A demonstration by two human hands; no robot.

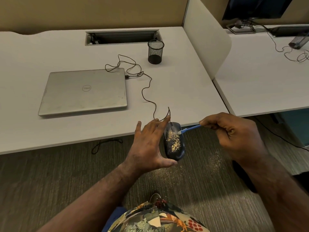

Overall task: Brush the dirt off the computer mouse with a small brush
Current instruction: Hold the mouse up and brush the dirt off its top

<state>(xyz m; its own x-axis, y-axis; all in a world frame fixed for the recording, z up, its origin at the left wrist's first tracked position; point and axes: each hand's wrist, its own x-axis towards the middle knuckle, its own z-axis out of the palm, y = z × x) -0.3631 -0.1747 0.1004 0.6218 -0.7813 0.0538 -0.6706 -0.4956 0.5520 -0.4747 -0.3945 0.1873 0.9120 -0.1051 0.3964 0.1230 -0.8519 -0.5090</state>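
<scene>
A black wired computer mouse (pixel 175 144) hangs in the air just off the front edge of the white desk (pixel 175 91), above the carpet. Yellowish crumbs of dirt cover its top. My left hand (pixel 148 144) holds the mouse from its left side, thumb at the near end and fingers at the far end. My right hand (pixel 234 133) pinches the handle of a small blue brush (pixel 190 128). The brush's white tip touches the mouse's upper right part, near the scroll wheel. The mouse's cable (pixel 147 87) runs back over the desk to the laptop.
A shut silver laptop (pixel 83 91) lies on the desk at the left. A black mesh pen cup (pixel 155 51) stands behind it, near a cable slot (pixel 122 36). Crumbs are scattered on the carpet (pixel 210 164) below the mouse. A divider (pixel 205 41) separates a second desk with a monitor (pixel 255 7).
</scene>
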